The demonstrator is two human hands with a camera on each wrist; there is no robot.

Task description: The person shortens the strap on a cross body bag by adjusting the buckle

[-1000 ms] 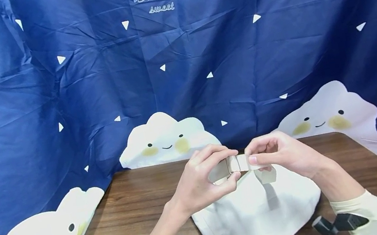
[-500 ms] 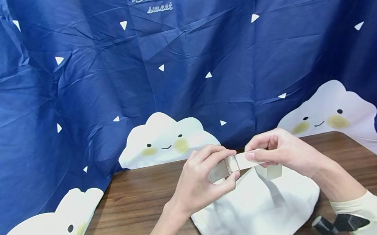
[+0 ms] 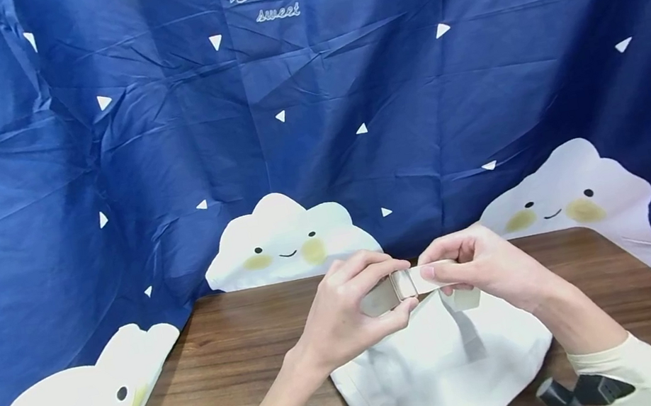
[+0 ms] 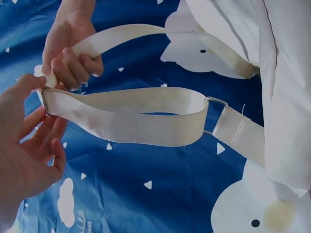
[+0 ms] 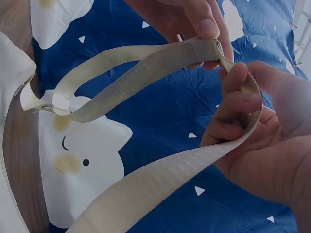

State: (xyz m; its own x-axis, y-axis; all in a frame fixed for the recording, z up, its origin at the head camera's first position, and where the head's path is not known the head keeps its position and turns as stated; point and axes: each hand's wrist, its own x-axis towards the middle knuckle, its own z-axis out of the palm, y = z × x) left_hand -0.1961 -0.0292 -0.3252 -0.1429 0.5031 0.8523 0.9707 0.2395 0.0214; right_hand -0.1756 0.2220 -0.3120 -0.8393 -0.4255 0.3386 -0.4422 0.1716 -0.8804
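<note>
A white bag (image 3: 451,372) lies on the table, with its cream strap (image 4: 146,128) raised above it. My left hand (image 3: 343,308) pinches the metal slide buckle (image 4: 44,101) on that strap between thumb and fingertips. Just right of the buckle, my right hand (image 3: 494,268) grips the strap between thumb and curled fingers. From the buckle the webbing runs as a doubled loop through a metal ring (image 4: 217,103) stitched to the bag by a short tab (image 4: 238,131). Another length of strap (image 5: 160,179) sweeps away from the right hand toward the bag.
The wooden table (image 3: 244,331) extends on both sides of the bag. Behind it hangs a blue curtain (image 3: 307,91) printed with clouds and triangles. Dark wrist cameras (image 3: 602,388) sit on the sleeves.
My right hand has shifted slightly left along the strap. The strap length hanging below it swung right, then partly back. The left hand stays almost still at the buckle.
</note>
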